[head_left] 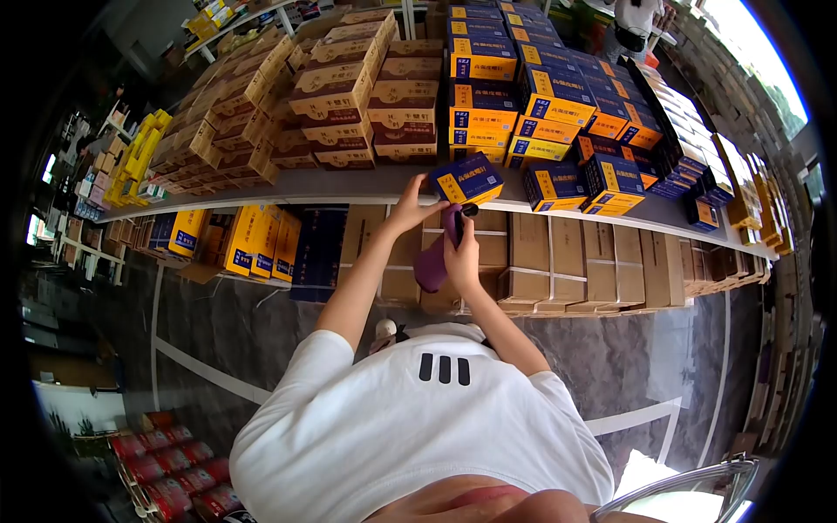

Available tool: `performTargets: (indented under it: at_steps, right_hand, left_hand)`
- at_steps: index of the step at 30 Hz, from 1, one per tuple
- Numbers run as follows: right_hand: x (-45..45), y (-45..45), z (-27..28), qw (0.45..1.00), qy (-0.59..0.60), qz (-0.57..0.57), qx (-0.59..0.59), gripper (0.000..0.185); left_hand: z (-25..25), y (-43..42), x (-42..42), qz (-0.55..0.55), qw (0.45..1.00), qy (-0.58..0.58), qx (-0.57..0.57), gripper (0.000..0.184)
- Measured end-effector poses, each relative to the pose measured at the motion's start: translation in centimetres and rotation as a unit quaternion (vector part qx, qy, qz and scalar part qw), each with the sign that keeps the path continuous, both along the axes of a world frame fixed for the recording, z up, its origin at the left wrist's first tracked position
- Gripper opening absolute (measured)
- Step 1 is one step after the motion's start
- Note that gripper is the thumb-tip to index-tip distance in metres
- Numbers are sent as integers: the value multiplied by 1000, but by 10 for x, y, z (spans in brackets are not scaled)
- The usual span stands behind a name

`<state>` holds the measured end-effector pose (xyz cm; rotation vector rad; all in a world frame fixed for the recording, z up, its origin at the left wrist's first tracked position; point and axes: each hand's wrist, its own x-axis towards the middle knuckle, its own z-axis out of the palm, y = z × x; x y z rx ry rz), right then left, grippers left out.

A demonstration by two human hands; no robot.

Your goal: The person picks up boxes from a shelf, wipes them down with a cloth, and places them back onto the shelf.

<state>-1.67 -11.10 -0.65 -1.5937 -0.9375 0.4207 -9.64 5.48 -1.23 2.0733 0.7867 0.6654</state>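
Near the shelf's front edge, a blue and orange box point(468, 179) sits tilted, with my left hand point(410, 207) at its left side, the fingers closed against it. Just below the box, my right hand point(462, 248) is wrapped round a purple object point(432, 264) with a black round end close to the box. What exactly the purple object is, I cannot make out. To the right of the box, more blue and orange boxes point(555, 187) stand on the shelf.
Brown and cream boxes point(336, 91) are stacked on the shelf point(349, 188) at the left. Cardboard cartons point(527, 253) lie beneath it. Yellow packages point(138, 159) stand at the far left. Another person point(634, 24) is at the top right.
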Motion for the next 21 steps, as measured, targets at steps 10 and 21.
performTargets:
  at_steps: [10, 21]
  right_hand:
    - [19, -6, -11, 997, 66, -36, 30, 41]
    - [60, 7, 8, 981, 66, -172, 62, 43]
  left_hand:
    - [0, -40, 20, 108, 983, -86, 118, 69]
    - [28, -101, 40, 74, 988, -69, -113, 37]
